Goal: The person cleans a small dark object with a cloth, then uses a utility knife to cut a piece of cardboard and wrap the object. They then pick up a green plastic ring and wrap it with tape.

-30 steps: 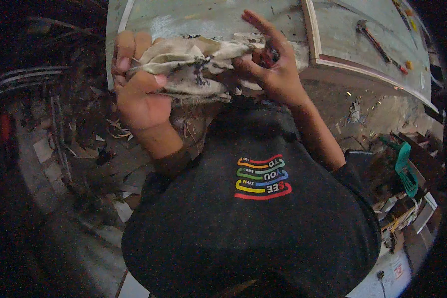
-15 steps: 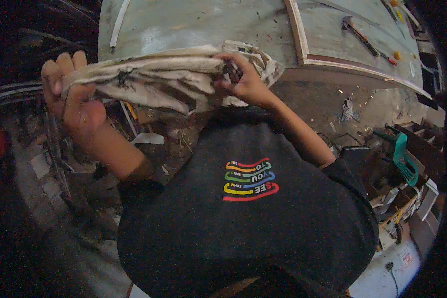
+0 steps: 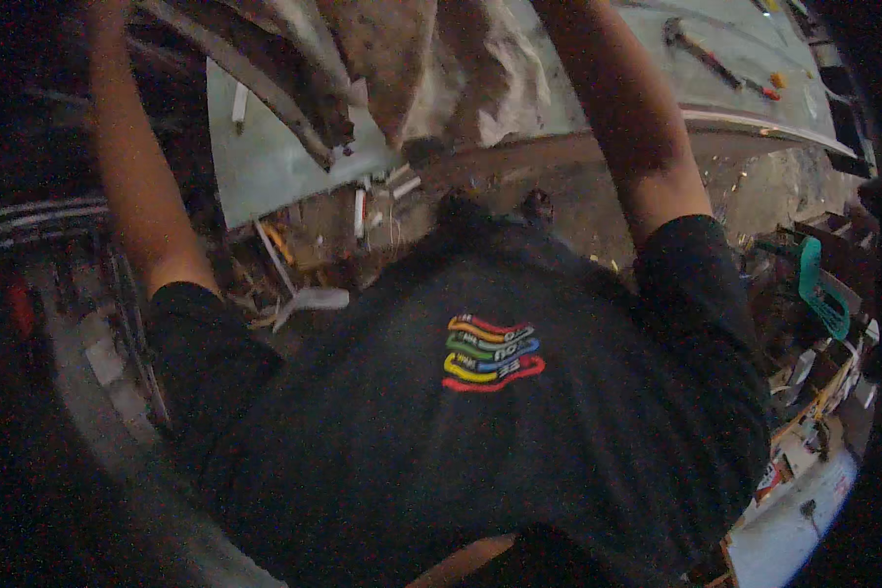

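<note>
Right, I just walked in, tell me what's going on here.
A person in a black shirt has both arms extended past the picture's upper edge, so the hands are out of sight. A stained, creased cloth hangs between the arms, hiding part of the pale green tabletop. A hammer lies on the tabletop at right.

Workshop, hammer (image 3: 708, 59) on worktable (image 3: 274, 162), scattered scraps (image 3: 319, 297)

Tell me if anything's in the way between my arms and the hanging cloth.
Nothing visible stands between your left forearm or right forearm and the cloth, which hangs between them at the upper edge. Both hands are out of view, so their grip can't be checked.
</note>
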{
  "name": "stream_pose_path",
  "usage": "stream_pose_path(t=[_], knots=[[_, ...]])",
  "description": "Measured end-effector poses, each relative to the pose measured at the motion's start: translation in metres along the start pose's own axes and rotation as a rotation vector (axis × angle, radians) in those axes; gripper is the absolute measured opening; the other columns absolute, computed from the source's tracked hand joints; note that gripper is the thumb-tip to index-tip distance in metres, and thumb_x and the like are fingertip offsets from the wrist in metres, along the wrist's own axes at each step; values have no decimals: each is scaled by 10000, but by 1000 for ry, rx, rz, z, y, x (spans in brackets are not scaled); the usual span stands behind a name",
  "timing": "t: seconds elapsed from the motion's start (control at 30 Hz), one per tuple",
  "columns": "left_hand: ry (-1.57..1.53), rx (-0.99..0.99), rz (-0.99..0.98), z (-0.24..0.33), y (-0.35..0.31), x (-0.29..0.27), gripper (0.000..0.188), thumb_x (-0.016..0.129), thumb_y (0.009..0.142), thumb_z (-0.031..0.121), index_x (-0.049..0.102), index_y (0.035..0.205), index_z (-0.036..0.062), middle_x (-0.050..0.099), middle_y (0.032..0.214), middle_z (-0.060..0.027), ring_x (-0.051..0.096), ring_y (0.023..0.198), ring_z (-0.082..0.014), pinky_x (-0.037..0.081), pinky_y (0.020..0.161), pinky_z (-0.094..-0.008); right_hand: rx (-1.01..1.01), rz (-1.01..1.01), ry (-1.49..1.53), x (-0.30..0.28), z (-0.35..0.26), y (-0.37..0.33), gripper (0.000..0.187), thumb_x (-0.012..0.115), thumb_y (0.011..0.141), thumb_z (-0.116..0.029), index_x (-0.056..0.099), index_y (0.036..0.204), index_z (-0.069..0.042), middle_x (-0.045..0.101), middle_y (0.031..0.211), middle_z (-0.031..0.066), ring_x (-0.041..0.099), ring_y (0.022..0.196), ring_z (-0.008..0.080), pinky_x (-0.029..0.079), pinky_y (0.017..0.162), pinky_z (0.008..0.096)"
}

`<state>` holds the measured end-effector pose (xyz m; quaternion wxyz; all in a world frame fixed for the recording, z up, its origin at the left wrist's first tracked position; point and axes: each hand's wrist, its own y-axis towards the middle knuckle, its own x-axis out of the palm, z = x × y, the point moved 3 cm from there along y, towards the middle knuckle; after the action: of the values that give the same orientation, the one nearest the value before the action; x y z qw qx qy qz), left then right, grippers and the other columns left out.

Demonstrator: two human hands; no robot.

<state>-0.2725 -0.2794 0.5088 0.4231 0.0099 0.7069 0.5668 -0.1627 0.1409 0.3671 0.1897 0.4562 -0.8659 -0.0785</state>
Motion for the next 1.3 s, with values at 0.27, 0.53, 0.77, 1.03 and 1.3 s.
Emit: stream_pose_path(t=[0.27,0.53,0.77,1.03,1.3], knots=[[34,-378,-247,-36,-186,147,643,752,733,253,459,1264,41,575,1130,-196,549,1068,-385,437,947,-483,408,-166,-349,-78,77,-119,385,699,818,-389,668,1024,-65,594,762,46,475,607,130,381,555,304],[-620,219,-596,249,-254,235,613,780,753,287,545,1278,71,536,1341,-137,476,1271,-326,353,1090,-445,1185,316,55,-225,63,-379,327,658,882,-267,592,1101,-33,678,887,87,538,546,122,468,508,274],[-289,-4,-728,333,-270,328,506,722,809,324,582,1257,133,571,1289,-118,466,1272,-315,306,1103,-470,1135,351,72,-250,24,-381,229,606,940,-225,585,1107,-69,690,911,94,565,570,102,464,506,240],[-649,-488,-116,277,-209,308,161,631,877,121,572,1000,37,612,971,-159,599,888,-303,450,844,-428,968,498,155,-270,17,-350,274,625,918,-242,583,1128,-72,677,886,80,525,531,88,412,461,227],[-720,-766,529,169,-119,133,269,534,883,149,476,1097,-2,508,1056,-118,511,978,-252,416,919,-387,1005,350,171,-258,39,-314,251,644,905,-225,588,1074,-48,690,869,109,534,526,97,433,463,243]])
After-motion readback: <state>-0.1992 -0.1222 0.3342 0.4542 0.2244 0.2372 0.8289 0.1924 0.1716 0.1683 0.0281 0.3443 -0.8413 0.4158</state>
